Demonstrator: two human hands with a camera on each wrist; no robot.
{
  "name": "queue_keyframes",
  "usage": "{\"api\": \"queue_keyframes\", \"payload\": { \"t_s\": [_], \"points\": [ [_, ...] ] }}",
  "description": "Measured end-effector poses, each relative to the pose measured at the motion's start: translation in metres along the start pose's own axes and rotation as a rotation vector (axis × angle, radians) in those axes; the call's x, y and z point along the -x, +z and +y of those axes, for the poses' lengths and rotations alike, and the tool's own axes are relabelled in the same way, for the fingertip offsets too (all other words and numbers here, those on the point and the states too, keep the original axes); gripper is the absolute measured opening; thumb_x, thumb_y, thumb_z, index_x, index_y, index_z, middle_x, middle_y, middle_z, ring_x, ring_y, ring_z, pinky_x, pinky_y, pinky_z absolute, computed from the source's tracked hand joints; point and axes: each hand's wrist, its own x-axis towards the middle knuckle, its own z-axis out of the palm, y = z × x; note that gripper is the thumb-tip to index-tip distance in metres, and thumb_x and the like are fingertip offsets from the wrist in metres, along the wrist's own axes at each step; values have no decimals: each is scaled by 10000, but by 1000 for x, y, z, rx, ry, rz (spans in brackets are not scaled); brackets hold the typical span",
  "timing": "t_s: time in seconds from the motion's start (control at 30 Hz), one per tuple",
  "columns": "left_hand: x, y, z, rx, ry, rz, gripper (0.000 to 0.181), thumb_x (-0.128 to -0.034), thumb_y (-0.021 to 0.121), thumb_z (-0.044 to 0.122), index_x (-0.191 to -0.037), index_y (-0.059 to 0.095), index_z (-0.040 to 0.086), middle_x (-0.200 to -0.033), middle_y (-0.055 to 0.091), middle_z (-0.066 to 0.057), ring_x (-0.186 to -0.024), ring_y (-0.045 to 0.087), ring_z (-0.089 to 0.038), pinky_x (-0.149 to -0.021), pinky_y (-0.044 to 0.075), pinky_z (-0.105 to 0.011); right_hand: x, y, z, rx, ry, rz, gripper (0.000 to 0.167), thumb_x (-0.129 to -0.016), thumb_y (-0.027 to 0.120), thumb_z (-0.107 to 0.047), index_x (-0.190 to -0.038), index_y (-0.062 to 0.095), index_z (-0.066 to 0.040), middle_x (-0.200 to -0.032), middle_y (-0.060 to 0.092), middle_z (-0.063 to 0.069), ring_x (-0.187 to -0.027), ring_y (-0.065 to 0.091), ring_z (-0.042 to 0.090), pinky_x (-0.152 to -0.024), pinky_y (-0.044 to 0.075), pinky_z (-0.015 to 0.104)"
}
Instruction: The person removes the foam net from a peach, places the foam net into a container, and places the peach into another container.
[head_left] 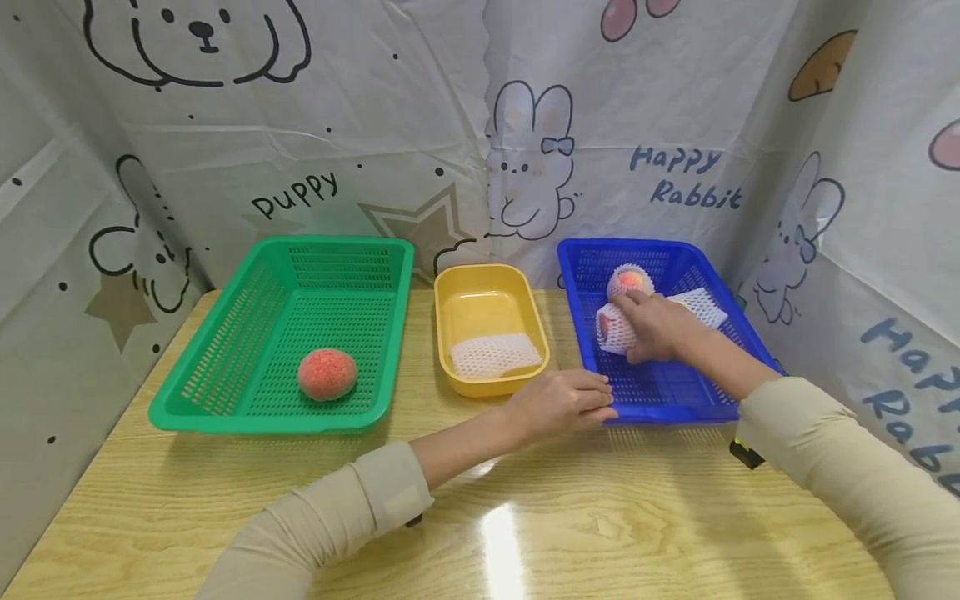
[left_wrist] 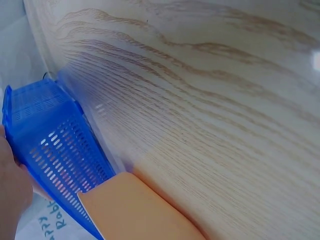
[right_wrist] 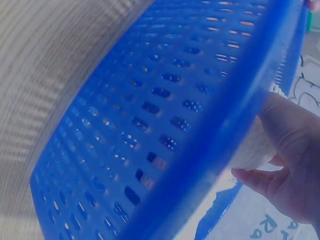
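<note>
My right hand (head_left: pixel 656 327) is inside the blue basket (head_left: pixel 678 414), its thumb and fingers round a peach in a white foam net (head_left: pixel 613 331). The right wrist view shows that thumb and fingers (right_wrist: pixel 292 155) about something whitish (right_wrist: pixel 252 150) behind the basket wall; much of it is hidden. A second netted peach (head_left: pixel 631 282) lies just behind. With bent fingers my left hand (head_left: pixel 558 406) grips the basket's front left corner; the left wrist view shows part of this hand (left_wrist: pixel 12 187) at the rim. A loose foam net (head_left: pixel 699 308) lies right of my right hand.
Between the baskets stands a yellow tray (head_left: pixel 480 308) with a flattened foam net (head_left: pixel 495 356) in it. A green basket (head_left: pixel 315 312) at the left holds one bare reddish peach (head_left: pixel 327 374). A printed curtain (head_left: pixel 420 125) hangs behind the wooden table (head_left: pixel 585 517).
</note>
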Motion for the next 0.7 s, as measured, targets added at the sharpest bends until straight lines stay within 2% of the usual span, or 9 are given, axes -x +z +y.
{"api": "queue_keyframes", "payload": {
  "t_s": [0.23,0.53,0.7],
  "points": [
    [-1,-2,-1,-17,16,-5,187,-867,802,268,-931,797,92,-973,749,-4,-1007,689,-124,-981,443,-157,3,-10,1,-31,61,-23,938,-708,875,-192,-1480,383,12,-1341,502,334,-1059,572,513,-885,491,644],
    [-2,-4,-1,-12,9,-17,184,-869,800,261,-946,791,94,-984,744,1,-1020,682,-124,-987,441,-159,5,-18,1,-18,59,20,790,-700,881,-203,-1334,473,32,-1273,539,291,-988,582,460,-822,521,604],
    [0,-5,0,-8,17,-18,189,-869,800,256,-959,788,90,-989,743,-1,-1019,681,-122,-995,434,-159,7,-21,0,-16,52,26,808,-703,876,-214,-1349,451,20,-1272,538,298,-997,578,474,-825,515,614]
  ]
}}
